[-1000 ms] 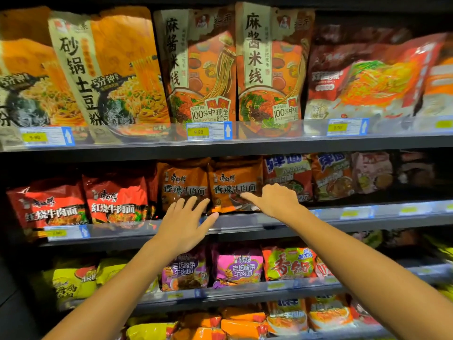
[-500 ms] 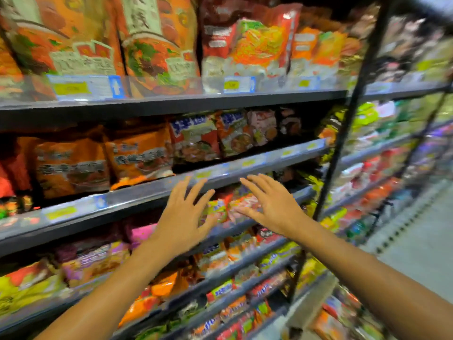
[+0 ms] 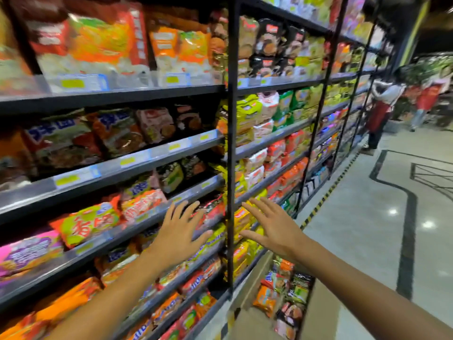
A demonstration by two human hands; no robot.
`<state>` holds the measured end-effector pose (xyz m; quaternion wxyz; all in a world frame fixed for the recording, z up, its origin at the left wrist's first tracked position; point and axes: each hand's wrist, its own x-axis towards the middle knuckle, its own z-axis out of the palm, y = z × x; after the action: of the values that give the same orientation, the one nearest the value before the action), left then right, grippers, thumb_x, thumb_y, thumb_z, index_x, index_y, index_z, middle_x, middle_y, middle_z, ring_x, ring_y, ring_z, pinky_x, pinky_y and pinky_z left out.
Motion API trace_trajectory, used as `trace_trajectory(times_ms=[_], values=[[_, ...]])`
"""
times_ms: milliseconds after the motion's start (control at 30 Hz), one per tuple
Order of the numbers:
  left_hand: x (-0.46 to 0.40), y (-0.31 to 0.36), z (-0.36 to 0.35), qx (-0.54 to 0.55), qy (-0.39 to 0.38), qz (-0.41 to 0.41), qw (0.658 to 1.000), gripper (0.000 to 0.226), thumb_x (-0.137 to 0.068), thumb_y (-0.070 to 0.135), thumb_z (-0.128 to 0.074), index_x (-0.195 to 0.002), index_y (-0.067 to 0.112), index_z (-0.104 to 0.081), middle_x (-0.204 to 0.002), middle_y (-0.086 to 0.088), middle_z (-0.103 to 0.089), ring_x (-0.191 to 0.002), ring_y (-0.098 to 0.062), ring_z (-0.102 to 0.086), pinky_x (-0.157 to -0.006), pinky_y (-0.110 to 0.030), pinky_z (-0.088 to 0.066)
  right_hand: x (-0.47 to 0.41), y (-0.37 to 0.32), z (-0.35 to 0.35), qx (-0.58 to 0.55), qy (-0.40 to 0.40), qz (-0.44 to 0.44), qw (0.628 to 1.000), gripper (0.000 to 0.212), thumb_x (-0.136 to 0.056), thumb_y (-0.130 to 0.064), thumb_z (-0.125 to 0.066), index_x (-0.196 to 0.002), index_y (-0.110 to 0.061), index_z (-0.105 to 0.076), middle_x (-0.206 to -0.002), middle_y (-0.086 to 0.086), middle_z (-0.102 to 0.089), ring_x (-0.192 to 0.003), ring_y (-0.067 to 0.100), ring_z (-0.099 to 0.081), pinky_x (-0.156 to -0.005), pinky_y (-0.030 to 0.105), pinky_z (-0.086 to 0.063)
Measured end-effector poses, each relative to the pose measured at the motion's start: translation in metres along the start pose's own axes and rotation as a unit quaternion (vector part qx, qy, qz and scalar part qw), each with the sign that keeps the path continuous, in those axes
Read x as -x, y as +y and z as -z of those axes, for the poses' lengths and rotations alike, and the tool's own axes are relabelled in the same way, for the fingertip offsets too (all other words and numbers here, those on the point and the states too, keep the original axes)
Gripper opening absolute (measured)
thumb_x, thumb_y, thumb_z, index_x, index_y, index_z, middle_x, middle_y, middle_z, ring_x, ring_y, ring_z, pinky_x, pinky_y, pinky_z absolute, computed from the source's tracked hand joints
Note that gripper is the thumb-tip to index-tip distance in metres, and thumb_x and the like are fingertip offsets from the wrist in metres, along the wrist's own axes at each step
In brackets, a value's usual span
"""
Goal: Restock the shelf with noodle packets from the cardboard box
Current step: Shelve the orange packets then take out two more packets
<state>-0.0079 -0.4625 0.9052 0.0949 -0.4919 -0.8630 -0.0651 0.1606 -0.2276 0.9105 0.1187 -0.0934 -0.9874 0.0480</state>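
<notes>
Noodle packets (image 3: pixel 282 294) sit loose in the open cardboard box (image 3: pixel 247 285) on the floor, lower right, at the foot of the shelf (image 3: pixel 157 153). They likely handle light and crinkly: soft film bags with a brittle noodle block inside, so squeezing hard could crack the contents (judgement, not seen). The film looks glossy, probably a bit slippery; best taken across the flat faces or by a sealed edge, several at once if stacked.

Look: small rectangular pouches in orange, red, blue and green-black prints, jumbled at mixed angles, some face-up, some on edge. Print too blurred to read.

Left hand (image 3: pixel 177 231) is empty, fingers spread straight, held in front of the lower shelf rows. Right hand (image 3: pixel 272 228) is likewise empty with fingers splayed, above the box and apart from the packets.
</notes>
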Motion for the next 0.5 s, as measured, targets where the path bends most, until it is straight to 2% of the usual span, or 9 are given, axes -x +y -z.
trace_trajectory(times_ms=[67,167,233,300,367,433,500], values=[[-0.016,0.04,-0.017,0.013,-0.022,-0.002,1.0,0.082,-0.089,0.075,-0.011,-0.151,0.027,-0.037,-0.16,0.0,-0.028,-0.15,-0.03,-0.019,-0.123,-0.051,-0.004,0.031,0.04,0.004,-0.007,-0.003,-0.013,1.0,0.083,-0.09,-0.082,-0.028,-0.159,-0.037,-0.014,-0.167,-0.01,-0.01,-0.155,0.017,-0.002,-0.125,0.046,-0.011],[-0.042,0.093,-0.045,0.015,-0.051,-0.011,0.999,0.089,-0.089,0.078,-0.006,-0.145,0.022,-0.047,-0.154,-0.006,-0.041,-0.145,-0.035,-0.031,-0.12,-0.057,-0.017,0.073,0.096,0.009,-0.02,-0.02,-0.042,0.999,0.08,-0.093,-0.077,-0.032,-0.159,-0.038,-0.011,-0.167,-0.013,-0.006,-0.154,0.015,0.001,-0.126,0.038,0.001],[-0.06,0.124,-0.058,0.027,-0.057,-0.017,0.998,0.098,-0.084,0.083,0.002,-0.147,0.024,-0.044,-0.156,-0.006,-0.037,-0.146,-0.036,-0.028,-0.119,-0.058,-0.016,0.097,0.131,0.011,-0.019,-0.032,-0.062,0.997,0.081,-0.093,-0.077,-0.032,-0.159,-0.036,-0.011,-0.167,-0.011,-0.007,-0.154,0.016,0.0,-0.126,0.038,-0.001],[-0.076,0.154,-0.066,0.037,-0.072,-0.019,0.997,0.103,-0.075,0.087,0.01,-0.153,0.032,-0.031,-0.162,-0.001,-0.023,-0.15,-0.03,-0.016,-0.121,-0.055,-0.008,0.115,0.163,0.012,-0.013,-0.041,-0.075,0.996,0.085,-0.09,-0.081,-0.028,-0.16,-0.034,-0.011,-0.167,-0.009,-0.009,-0.154,0.017,-0.002,-0.126,0.042,-0.006],[-0.092,0.179,-0.073,0.038,-0.072,-0.025,0.996,0.107,-0.07,0.088,0.015,-0.154,0.035,-0.023,-0.164,0.002,-0.017,-0.15,-0.028,-0.011,-0.121,-0.052,-0.006,0.127,0.192,0.013,-0.014,-0.044,-0.087,0.995,0.088,-0.087,-0.083,-0.021,-0.16,-0.033,-0.012,-0.167,-0.006,-0.013,-0.154,0.019,-0.006,-0.126,0.039,-0.005],[-0.107,0.197,-0.078,0.034,-0.082,-0.031,0.996,0.109,-0.069,0.089,0.016,-0.155,0.035,-0.022,-0.164,0.004,-0.014,-0.15,-0.027,-0.01,-0.122,-0.051,-0.007,0.137,0.216,0.01,-0.018,-0.035,-0.097,0.995,0.097,-0.08,-0.088,-0.008,-0.159,-0.033,-0.013,-0.166,-0.003,-0.017,-0.153,0.021,-0.011,-0.125,0.038,-0.008],[-0.12,0.209,-0.086,0.029,-0.085,-0.036,0.995,0.107,-0.071,0.089,0.014,-0.154,0.033,-0.024,-0.164,0.004,-0.015,-0.151,-0.026,-0.009,-0.122,-0.051,-0.008,0.143,0.238,0.002,-0.012,-0.029,-0.109,0.994,0.1,-0.078,-0.089,-0.005,-0.159,-0.031,-0.016,-0.166,-0.002,-0.02,-0.153,0.023,-0.014,-0.125,0.038,-0.011]])
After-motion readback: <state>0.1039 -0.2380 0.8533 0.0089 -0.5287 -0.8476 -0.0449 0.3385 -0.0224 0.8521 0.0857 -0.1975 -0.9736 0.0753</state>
